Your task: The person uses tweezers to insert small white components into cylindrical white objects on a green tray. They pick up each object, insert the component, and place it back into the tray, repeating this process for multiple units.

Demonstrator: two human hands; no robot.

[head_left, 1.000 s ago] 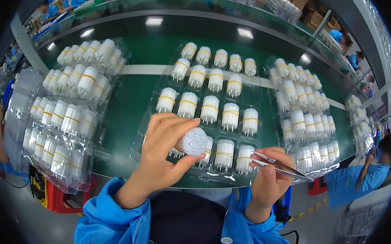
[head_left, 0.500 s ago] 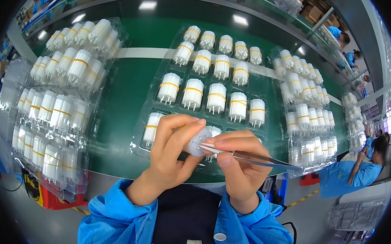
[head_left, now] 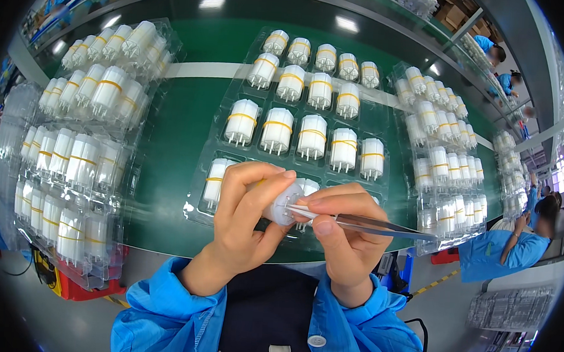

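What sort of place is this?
Probably a factory assembly line: clear trays of matching white cylinders, tweezers in the right hand, and other people in blue workwear nearby.

No readable lettering or signs

- You work under bright, even light, your left hand [head_left: 241, 228] and right hand [head_left: 350, 245] reasonably sharp.
- White lamp reflections [head_left: 212, 2] glare near the far side of your table [head_left: 163, 220].
- The clear tray [head_left: 374, 120] before you glints along its edge.
- Your fisheye view bows the grey frame [head_left: 551, 57] and blackens the corners.
- Distant co-workers [head_left: 484, 44] look soft.
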